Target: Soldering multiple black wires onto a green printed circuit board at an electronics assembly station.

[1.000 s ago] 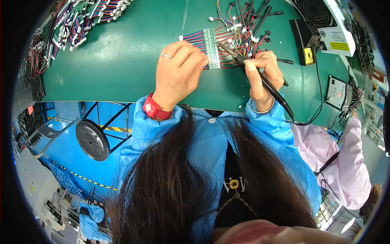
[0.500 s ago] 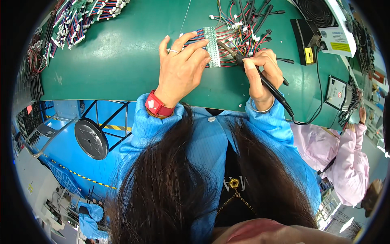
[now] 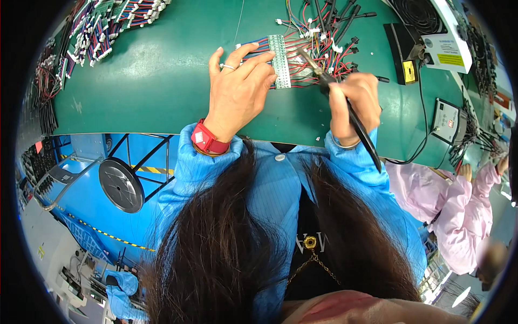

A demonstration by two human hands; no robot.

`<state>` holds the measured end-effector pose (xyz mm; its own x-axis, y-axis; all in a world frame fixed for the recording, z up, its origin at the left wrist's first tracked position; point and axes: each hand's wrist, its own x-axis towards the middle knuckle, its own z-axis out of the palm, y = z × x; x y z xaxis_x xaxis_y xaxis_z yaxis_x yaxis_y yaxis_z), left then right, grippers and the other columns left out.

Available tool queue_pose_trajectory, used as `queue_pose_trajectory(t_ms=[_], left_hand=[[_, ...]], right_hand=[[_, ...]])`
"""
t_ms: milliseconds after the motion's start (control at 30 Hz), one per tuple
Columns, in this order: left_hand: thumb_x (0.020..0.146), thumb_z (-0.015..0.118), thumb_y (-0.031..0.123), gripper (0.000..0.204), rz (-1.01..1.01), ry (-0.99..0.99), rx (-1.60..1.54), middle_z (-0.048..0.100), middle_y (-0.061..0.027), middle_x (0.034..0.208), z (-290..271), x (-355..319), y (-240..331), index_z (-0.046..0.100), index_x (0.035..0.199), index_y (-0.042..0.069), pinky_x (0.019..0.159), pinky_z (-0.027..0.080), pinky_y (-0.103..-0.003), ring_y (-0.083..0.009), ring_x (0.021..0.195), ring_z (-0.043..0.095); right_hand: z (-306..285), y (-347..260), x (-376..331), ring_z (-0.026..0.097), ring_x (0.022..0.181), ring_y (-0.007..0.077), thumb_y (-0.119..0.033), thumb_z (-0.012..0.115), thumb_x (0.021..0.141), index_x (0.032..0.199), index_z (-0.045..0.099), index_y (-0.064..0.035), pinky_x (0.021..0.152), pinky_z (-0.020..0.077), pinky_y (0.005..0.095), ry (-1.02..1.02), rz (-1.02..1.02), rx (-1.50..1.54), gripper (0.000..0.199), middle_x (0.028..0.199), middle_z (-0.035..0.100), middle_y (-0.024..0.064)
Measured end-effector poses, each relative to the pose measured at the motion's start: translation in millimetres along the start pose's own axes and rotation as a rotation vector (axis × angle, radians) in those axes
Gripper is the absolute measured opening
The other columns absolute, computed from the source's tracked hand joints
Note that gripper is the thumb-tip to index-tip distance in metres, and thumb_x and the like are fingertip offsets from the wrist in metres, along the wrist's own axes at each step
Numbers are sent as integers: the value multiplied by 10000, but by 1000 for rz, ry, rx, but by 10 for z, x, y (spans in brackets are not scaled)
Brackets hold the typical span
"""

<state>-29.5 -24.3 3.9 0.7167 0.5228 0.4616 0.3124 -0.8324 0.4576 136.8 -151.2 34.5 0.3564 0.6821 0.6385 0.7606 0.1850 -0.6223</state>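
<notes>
Green circuit strip (image 3: 280,60) is now pinned flat under spread left hand (image 3: 237,92) fingers; right hand (image 3: 353,105), gripping the soldering iron (image 3: 345,102), has swung its tip onto the strip, ready for soldering.

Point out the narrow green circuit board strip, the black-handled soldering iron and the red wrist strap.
Narrow green circuit board strip (image 3: 280,62): head view, middle of the strip.
Black-handled soldering iron (image 3: 360,129): head view, handle below the right hand.
Red wrist strap (image 3: 206,139): head view, band on the left wrist.

A green bench (image 3: 151,81) carries wire harnesses (image 3: 108,21), a circuit strip (image 3: 280,54) and a controller box (image 3: 448,38)
</notes>
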Motion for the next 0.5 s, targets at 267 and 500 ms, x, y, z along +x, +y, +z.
queue_pose_trajectory(t_ms=[267, 500], left_hand=[[814, 717, 117, 90, 74, 187, -88, 688, 37, 930, -76, 22, 27, 681, 888, 152, 960, 424, -410, -185, 997, 635], [743, 768, 53, 180, 166, 309, -320, 606, 9, 742, -42, -107, 247, 720, 898, 131, 595, 456, -277, -157, 613, 553]], right_hand=[[-29, -83, -27, 508, 751, 216, -19, 642, 729, 855, 664, -36, 717, 430, 321, 141, -34, -13, 129, 757, 580, 87], [92, -121, -24, 490, 737, 207, -84, 740, 722, 872, 718, -55, 720, 437, 327, -55, -49, 37, 154, 779, 503, 47]])
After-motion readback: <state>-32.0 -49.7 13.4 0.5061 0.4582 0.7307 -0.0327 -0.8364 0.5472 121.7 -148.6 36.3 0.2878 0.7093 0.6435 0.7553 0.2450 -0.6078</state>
